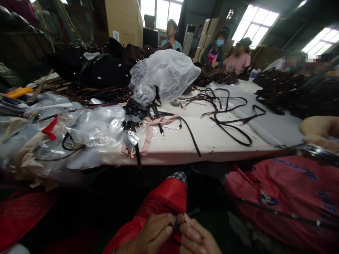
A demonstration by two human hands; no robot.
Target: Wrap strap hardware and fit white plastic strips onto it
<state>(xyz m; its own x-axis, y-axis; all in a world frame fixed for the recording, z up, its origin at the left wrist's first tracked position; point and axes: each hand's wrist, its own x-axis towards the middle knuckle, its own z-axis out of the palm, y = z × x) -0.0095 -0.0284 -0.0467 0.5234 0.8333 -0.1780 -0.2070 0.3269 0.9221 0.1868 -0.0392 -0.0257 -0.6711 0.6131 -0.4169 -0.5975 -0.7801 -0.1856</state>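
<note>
At the bottom centre, over red cloth (169,194) on the lap, my left hand (155,233) and my right hand (197,234) meet at the fingertips. Both have their fingers bent and pinched together. A small dark and pale piece shows between them, too small and blurred to name. Beyond them, black straps (190,134) with gold clasps lie near the front edge of the white table (182,151), beside a pink strip (149,135). Brown straps (225,123) are looped further right.
Clear plastic bags (100,123) cover the table's left side, and a large one (172,74) stands mid-table. Black bags (100,70) are piled behind. Another person's hand (320,130) is at right, above red patterned cloth (286,190). Several people sit across the table.
</note>
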